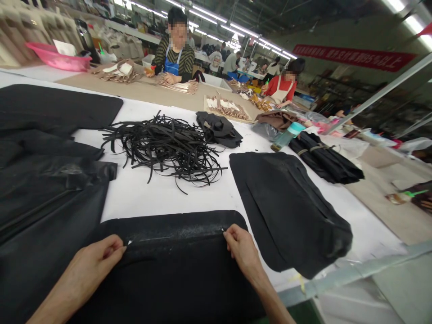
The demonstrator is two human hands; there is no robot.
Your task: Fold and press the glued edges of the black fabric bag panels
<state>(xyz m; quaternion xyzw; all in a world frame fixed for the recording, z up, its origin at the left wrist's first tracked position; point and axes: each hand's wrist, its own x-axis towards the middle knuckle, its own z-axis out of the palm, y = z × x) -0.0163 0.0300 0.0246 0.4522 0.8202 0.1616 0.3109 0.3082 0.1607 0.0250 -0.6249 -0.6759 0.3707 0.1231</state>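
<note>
My left hand (97, 258) is closed in a pinch over the left part of a black leather-like panel (175, 279) lying in front of me. A small white tab (129, 242) shows at its fingertips. Over the panel's upper right, my right hand (241, 245) also pinches, with another tiny white tab (222, 230) at its fingers. Between the hands runs a straight band with a dusty, shiny streak (175, 236) near the panel's far edge. Whether one strip joins both tabs cannot be made out.
A tangled heap of thin black strips (165, 146) lies beyond the panel. Black panels are stacked at left (50, 193) and right (286, 202). Farther off are a bottle (286, 136), a tied black bundle (326, 157), a pink basin (59, 58) and two people (173, 54) across the table.
</note>
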